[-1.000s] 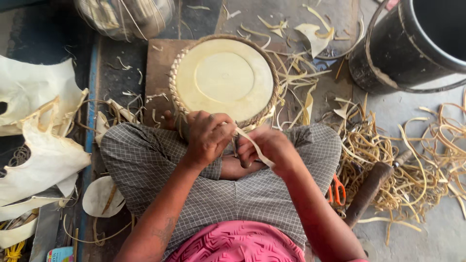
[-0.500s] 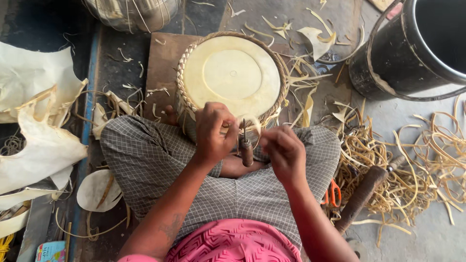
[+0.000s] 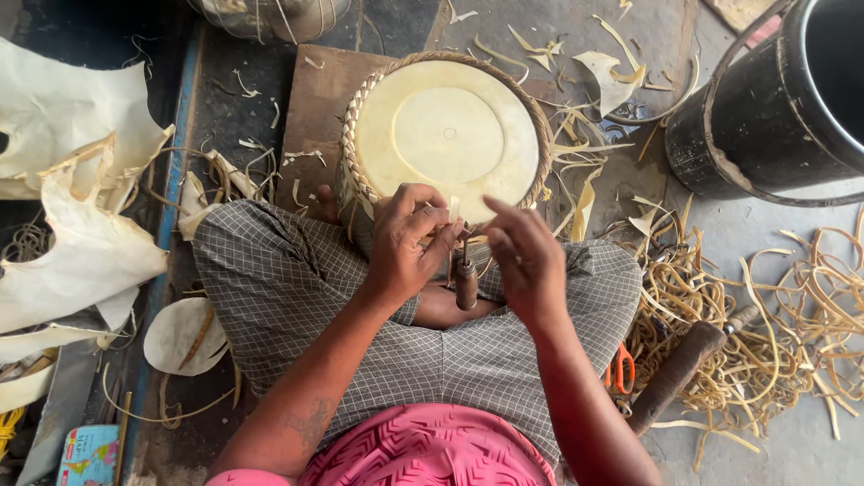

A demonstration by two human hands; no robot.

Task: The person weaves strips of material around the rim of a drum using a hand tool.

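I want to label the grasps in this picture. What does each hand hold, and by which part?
The left hand pinches a thin pale strip near its end, at the rim of the round pale drum. The right hand is open; the brown-handled tool stands beside it, hold unclear.

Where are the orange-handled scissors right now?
In the head view, the orange-handled scissors lie on the floor at the person's right, tucked against the checked cloth, beside the dark wooden handle.

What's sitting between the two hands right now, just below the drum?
In the head view, a small brown-handled tool stands upright between the left hand and right hand, at the drum rim.
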